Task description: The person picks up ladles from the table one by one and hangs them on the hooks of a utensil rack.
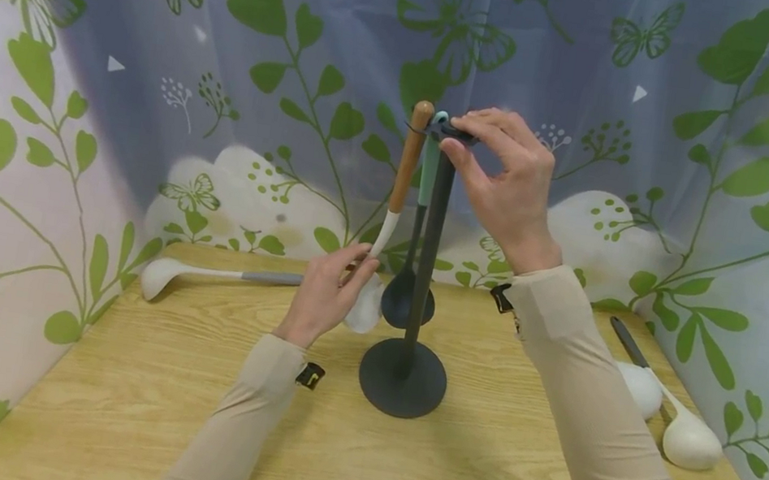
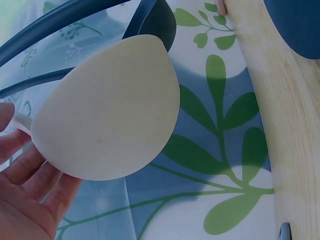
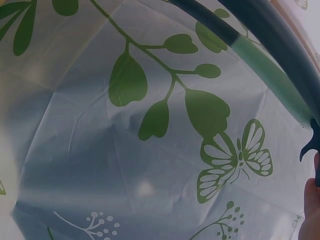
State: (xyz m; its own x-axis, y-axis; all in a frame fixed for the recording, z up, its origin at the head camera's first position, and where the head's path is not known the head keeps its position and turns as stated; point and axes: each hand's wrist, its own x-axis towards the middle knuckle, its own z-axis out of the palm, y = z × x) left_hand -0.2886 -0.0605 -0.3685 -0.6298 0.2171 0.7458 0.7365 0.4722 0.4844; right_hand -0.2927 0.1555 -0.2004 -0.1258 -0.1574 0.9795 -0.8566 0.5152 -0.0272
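Observation:
My left hand (image 1: 325, 293) pinches the white neck of a ladle with a wooden handle (image 1: 407, 165). The handle's tip is up against the hooked top of a black utensil stand (image 1: 430, 255); whether it is caught on a hook I cannot tell. In the left wrist view the ladle's white bowl (image 2: 107, 110) hangs beyond the fingers. My right hand (image 1: 510, 188) holds the stand's top between thumb and fingers. Between handle and pole, a dark ladle with a mint-green handle (image 1: 428, 172) hangs from the stand. In the right wrist view a dark hook (image 3: 311, 145) shows beside the fingertips.
A white ladle with a grey handle (image 1: 196, 271) lies at the table's back left. On the right lie a cream ladle with a dark handle (image 1: 692, 439) and another white rounded utensil head (image 1: 640, 389), partly behind my sleeve. Leaf-patterned curtains (image 1: 354, 39) surround the wooden table (image 1: 111, 398).

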